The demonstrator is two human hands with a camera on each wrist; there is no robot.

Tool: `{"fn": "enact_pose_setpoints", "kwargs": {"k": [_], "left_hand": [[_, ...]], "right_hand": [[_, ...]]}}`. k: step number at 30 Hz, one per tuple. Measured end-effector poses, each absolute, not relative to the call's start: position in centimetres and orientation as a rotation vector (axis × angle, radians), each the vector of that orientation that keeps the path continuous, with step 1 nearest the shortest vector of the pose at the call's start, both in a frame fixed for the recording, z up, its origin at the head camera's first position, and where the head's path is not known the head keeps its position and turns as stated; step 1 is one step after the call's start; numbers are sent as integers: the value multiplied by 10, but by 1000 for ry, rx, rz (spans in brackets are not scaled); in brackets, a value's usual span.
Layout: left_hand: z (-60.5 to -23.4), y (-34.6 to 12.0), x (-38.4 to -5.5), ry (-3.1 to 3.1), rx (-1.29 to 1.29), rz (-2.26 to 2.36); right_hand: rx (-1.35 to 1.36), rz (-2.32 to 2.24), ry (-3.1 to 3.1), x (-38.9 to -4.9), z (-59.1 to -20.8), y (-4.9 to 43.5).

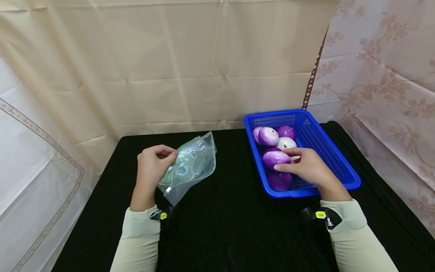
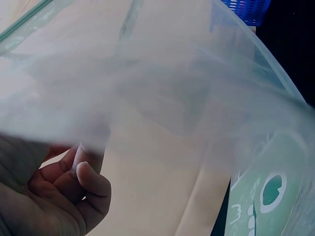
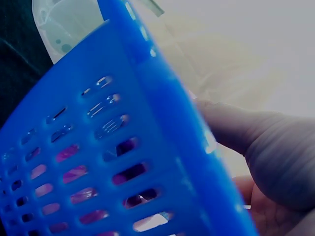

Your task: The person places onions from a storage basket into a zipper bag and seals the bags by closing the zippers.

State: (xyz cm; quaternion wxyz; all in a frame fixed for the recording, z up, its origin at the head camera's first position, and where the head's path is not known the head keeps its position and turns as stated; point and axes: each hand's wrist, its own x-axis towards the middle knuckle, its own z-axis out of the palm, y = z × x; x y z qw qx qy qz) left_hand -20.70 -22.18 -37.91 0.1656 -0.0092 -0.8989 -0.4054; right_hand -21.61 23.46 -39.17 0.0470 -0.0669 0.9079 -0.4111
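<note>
- The left hand [image 1: 154, 166] has its grip pinching a translucent green zip bag [image 1: 195, 158] by its near edge, thumb against curled fingers.
- The bag hangs slanted over the black-covered worktop [image 1: 234, 234], left of the basket and well apart from it (pale printing shows through the film).
- The right hand [image 1: 307, 166] has its grip closed round a purple-and-white vegetable [image 1: 276, 160], thumb on the near side and fingers on the far side.
- That vegetable is within the blue basket [image 1: 317, 145], near its left wall; whether it touches those beneath, I cannot tell.
- More round vegetables [image 1: 268, 136], some deep purple and one mostly white, crowd the basket's left half.
- In the right wrist view the basket's slotted wall hides the fingertips.
- A beige curtain [image 1: 204, 56] hangs behind the worktop, with a floral cloth [image 1: 380, 83] to the right.
</note>
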Motion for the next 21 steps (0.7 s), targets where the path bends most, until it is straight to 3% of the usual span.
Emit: {"fn": "enact_pose_setpoints", "kwargs": {"k": [21], "left_hand": [[-379, -220, -205, -2549, -59, -1147]], "right_hand": [[-207, -1311, 2808, -201, -368, 219]]}}
